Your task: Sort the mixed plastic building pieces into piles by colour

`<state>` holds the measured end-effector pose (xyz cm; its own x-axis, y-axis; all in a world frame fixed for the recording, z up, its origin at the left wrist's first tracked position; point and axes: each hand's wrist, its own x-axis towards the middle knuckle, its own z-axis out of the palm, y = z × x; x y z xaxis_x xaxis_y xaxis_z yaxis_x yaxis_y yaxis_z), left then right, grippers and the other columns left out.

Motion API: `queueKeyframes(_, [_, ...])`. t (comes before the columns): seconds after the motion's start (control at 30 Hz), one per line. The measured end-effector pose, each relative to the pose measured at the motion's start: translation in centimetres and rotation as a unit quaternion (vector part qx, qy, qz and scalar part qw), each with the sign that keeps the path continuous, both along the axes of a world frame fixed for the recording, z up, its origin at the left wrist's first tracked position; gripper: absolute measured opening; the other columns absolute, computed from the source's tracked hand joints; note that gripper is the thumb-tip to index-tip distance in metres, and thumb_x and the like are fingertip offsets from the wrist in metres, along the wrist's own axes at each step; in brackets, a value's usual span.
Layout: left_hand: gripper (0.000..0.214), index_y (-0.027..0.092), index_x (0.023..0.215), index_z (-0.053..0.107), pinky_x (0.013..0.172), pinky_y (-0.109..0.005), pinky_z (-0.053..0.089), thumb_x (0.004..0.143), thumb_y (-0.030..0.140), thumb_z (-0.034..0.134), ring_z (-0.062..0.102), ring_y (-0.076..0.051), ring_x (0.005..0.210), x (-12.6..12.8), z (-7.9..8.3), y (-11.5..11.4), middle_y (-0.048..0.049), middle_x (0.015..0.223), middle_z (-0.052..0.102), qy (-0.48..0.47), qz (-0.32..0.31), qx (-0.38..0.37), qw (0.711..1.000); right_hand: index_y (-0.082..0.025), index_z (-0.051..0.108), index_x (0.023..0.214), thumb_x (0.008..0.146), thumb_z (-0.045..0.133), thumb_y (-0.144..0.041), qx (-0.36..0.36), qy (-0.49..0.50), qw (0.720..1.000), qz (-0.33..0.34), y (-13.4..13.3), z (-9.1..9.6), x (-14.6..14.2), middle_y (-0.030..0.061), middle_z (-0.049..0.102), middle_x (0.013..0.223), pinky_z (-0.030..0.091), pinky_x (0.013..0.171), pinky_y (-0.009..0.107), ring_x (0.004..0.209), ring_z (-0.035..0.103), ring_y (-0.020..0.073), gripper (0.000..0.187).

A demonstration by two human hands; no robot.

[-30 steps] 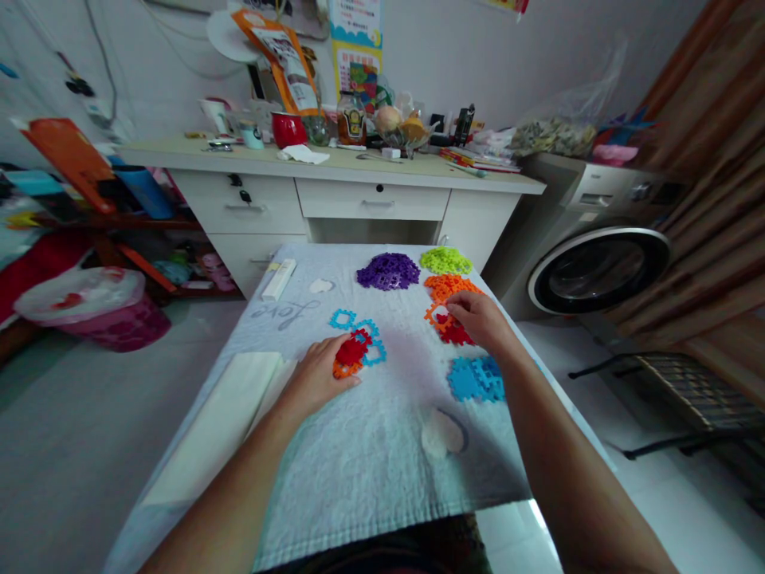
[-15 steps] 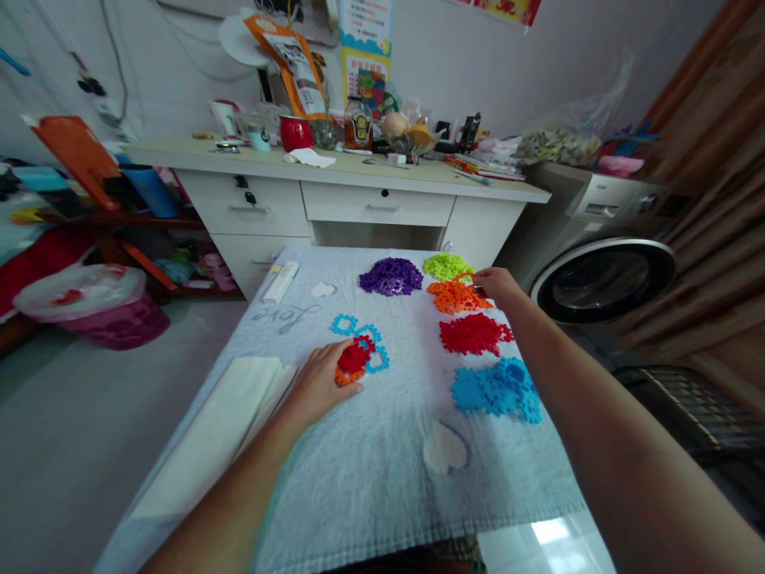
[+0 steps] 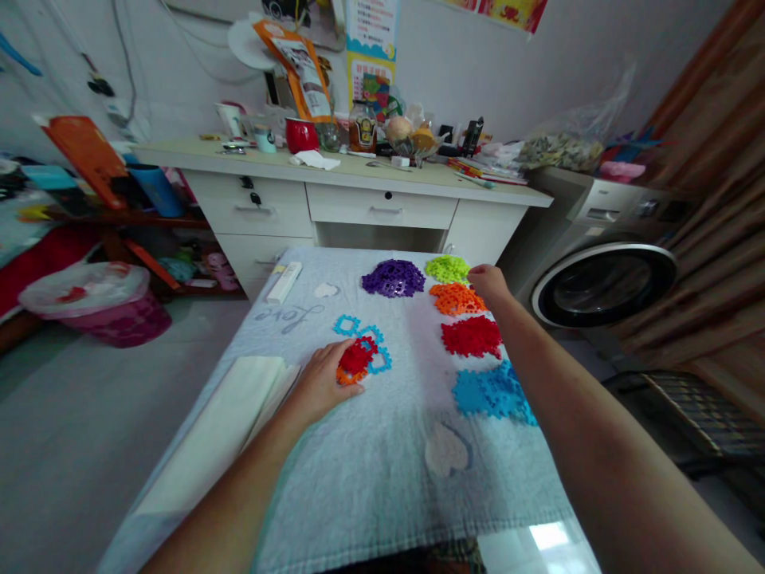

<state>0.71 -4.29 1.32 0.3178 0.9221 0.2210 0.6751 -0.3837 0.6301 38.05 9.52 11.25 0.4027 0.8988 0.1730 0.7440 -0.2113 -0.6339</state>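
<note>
My left hand (image 3: 326, 376) rests on the table with thumb and fingers round a cluster of red interlocking plastic pieces (image 3: 358, 354) and an orange piece (image 3: 347, 376) at its lower edge. Light-blue open-frame pieces (image 3: 380, 360) adjoin this cluster on its right and far side. At the right end of the orange pile (image 3: 453, 298), my right hand (image 3: 488, 285) is closed, its fingertips turned away; whatever is in them is hidden. A lime-green pile (image 3: 447, 269) lies just beyond, and a red pile (image 3: 471, 336) sits nearer to me.
A purple pile (image 3: 393, 278) is at the far middle of the cloth-covered table (image 3: 370, 478). Blue pieces (image 3: 493, 391) lie under my right forearm. A white box (image 3: 284, 283) and folded white material (image 3: 233, 422) are on the left. A cluttered desk (image 3: 382, 179) stands behind.
My right hand has drawn its fingers in and shifted slightly left at the orange pile; the orange piece seen at its fingertips earlier is out of sight. My left hand keeps its place.
</note>
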Motion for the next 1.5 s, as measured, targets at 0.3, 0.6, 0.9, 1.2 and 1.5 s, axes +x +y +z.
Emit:
queueKeyframes(0.3, [0.08,0.022,0.132,0.052,0.1,-0.045,0.044,0.059,0.032,0.083,0.059,-0.031,0.116,-0.6,1.2,-0.1,-0.0111,0.128,0.063,0.01,0.011,-0.009,1.0,-0.016,0.069,0.087,0.081,0.059,-0.015,-0.084,-0.033,0.942,0.324,-6.9,-1.2,-12.8,0.002,0.067,0.077,0.043,0.065,0.022,0.068,0.06,0.0123,0.011])
queueKeyframes(0.6, [0.066,0.021,0.124,0.058,0.094,-0.041,0.049,0.063,0.03,0.08,0.064,-0.027,0.106,-0.8,0.8,0.1,-0.009,0.115,0.068,-0.021,0.012,-0.013,1.0,-0.016,0.069,0.11,0.08,0.071,-0.02,-0.017,-0.07,0.903,0.424,-11.4,-6.7,-17.7,0.008,0.063,0.103,0.043,0.087,0.028,0.095,0.058,0.0178,0.031])
queueKeyframes(0.9, [0.057,0.019,0.12,0.06,0.095,-0.041,0.048,0.066,0.025,0.078,0.063,-0.028,0.107,-0.6,1.0,-0.1,-0.0101,0.114,0.067,0.011,0.008,-0.01,1.0,-0.016,0.073,0.095,0.088,0.058,-0.011,0.002,-0.083,0.91,0.405,-11.3,-6.8,-17.8,0.0061,0.062,0.093,0.042,0.084,0.024,0.09,0.058,0.0155,0.018])
queueKeyframes(1.2, [0.051,0.02,0.12,0.062,0.095,-0.04,0.047,0.071,0.031,0.073,0.062,-0.027,0.107,-0.6,0.7,0.1,-0.0095,0.115,0.066,0.017,-0.003,-0.008,1.0,-0.018,0.061,0.111,0.081,0.063,-0.018,0.011,-0.018,0.979,0.203,-10.9,-1.2,-10.3,-0.0025,0.058,0.072,0.039,0.062,0.023,0.065,0.054,0.0133,0.03])
queueKeyframes(1.5, [0.052,0.02,0.121,0.061,0.095,-0.041,0.047,0.071,0.033,0.072,0.061,-0.027,0.107,-0.7,0.3,0.3,-0.0091,0.115,0.066,0.019,-0.007,-0.008,1.0,-0.017,0.063,0.084,0.076,0.066,-0.017,-0.081,-0.088,0.989,0.087,-10.1,0.1,1.4,-0.0033,0.056,0.062,0.032,0.052,0.021,0.053,0.05,0.0096,0.008])
